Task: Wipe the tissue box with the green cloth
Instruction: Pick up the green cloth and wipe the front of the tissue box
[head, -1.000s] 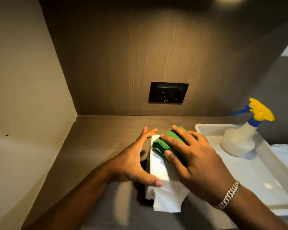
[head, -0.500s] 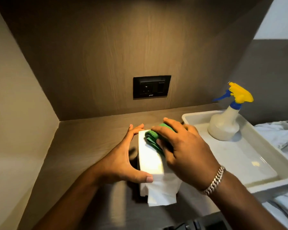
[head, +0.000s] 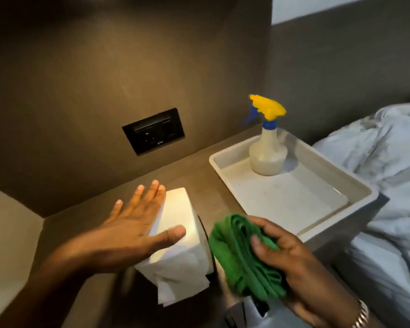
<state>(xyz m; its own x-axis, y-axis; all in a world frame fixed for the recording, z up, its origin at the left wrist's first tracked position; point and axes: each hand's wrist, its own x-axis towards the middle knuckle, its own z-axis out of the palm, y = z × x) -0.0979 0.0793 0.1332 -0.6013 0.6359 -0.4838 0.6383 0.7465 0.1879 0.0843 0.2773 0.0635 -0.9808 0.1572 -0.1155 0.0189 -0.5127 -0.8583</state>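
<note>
The white tissue box [head: 178,216] stands on the wooden bedside shelf [head: 192,176], with a tissue [head: 182,287] hanging out of its near end. My left hand [head: 133,230] hovers flat over the box's left side, fingers spread, thumb over the top; contact is unclear. My right hand [head: 291,263] holds the folded green cloth [head: 237,254] to the right of the box, lifted off it and apart from it.
A white tray [head: 355,185] sits at the right of the shelf with a spray bottle [head: 268,147] that has a yellow and blue trigger. A black wall socket [head: 153,131] is behind. Rumpled white bedding [head: 388,176] lies to the right.
My right hand has lifted the green cloth off the box top and drawn it right and toward me. My left hand has let go of the box and opened flat. The view has swung right.
</note>
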